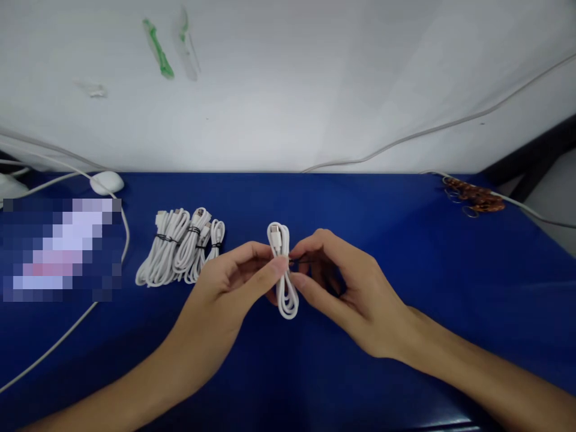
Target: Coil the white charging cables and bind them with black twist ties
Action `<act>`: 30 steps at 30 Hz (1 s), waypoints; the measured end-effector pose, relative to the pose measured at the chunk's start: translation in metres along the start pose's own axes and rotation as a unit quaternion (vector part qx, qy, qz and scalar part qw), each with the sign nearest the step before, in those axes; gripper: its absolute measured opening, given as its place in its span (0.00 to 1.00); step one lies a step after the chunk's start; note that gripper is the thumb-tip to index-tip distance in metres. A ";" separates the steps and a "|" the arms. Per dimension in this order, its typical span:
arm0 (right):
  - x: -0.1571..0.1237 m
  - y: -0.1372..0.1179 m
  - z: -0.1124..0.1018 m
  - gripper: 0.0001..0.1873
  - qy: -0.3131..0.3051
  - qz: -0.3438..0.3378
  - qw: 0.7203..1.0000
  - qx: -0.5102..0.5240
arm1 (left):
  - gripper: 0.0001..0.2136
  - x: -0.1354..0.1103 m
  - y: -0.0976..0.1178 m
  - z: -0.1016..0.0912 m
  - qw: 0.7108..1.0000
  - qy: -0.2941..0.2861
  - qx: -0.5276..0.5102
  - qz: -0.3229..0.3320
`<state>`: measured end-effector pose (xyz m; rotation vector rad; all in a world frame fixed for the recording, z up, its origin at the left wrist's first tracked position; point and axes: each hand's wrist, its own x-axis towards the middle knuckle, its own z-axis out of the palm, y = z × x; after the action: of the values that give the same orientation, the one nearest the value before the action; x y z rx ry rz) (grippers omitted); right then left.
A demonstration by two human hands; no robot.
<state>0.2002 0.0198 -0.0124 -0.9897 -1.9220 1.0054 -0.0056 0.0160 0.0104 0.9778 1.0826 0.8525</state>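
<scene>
A coiled white cable (283, 270) is held upright over the blue table (405, 270), near its middle. My left hand (234, 279) pinches the coil at its waist with thumb and fingers closed on it. My right hand (346, 288) is closed beside it, its fingertips touching the same waist where a thin dark tie (297, 261) sticks out. Both forearms reach in from the bottom edge.
A pile of bundled white cables (180, 246) with black ties lies left of my hands. A white mouse (107, 182) and loose white leads sit at the far left. Brown rubber bands (472, 198) lie at the far right. A white wall rises behind.
</scene>
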 end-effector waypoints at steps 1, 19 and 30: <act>0.000 0.001 0.000 0.04 0.006 -0.027 0.999 -0.030 | 0.08 0.000 0.000 0.000 0.999 -0.015 -0.029 -0.024; 0.004 -0.005 -0.001 0.19 -0.001 0.134 0.974 0.183 | 0.03 -0.001 -0.003 -0.002 0.994 0.005 0.101 0.031; 0.010 0.004 -0.004 0.16 -0.068 0.241 0.906 0.343 | 0.05 -0.009 -0.005 0.002 0.910 0.100 0.334 0.226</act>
<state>0.2006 0.0311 -0.0118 -0.9883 -1.2506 1.9076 -0.0059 0.0061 0.0091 1.7982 1.3899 0.9847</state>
